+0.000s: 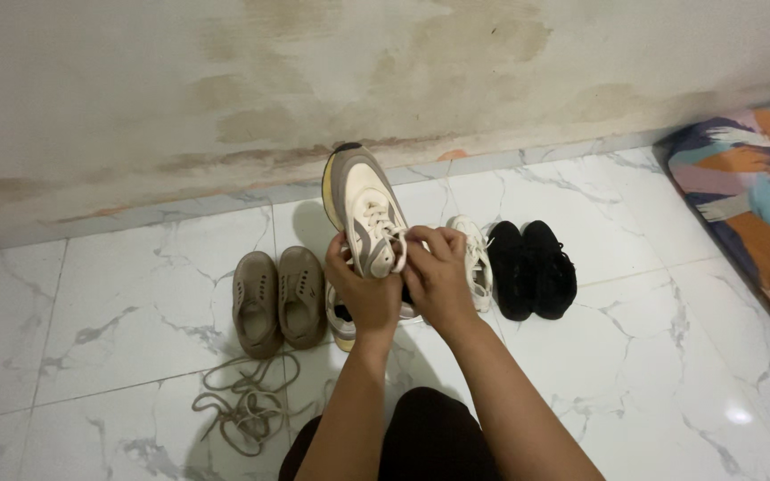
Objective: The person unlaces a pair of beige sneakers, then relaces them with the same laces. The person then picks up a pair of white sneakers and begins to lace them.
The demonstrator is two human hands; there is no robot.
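I hold up a cream and grey sneaker (363, 205) with a yellow sole edge, toe pointing away from me. My left hand (363, 294) grips it from below at the heel. My right hand (437, 272) pinches its white lace near the tongue. Under my hands, mostly hidden, the matching sneaker (342, 328) rests on the floor. A white sneaker (476, 258) lies just right of my right hand.
A pair of tan slip-on clogs (278, 298) stands to the left, a pair of black shoes (532, 267) to the right. A loose beige lace (247, 405) is tangled on the marble tile floor (652, 356). A stained wall (225, 89) runs behind; a patterned mattress (759, 196) lies at far right.
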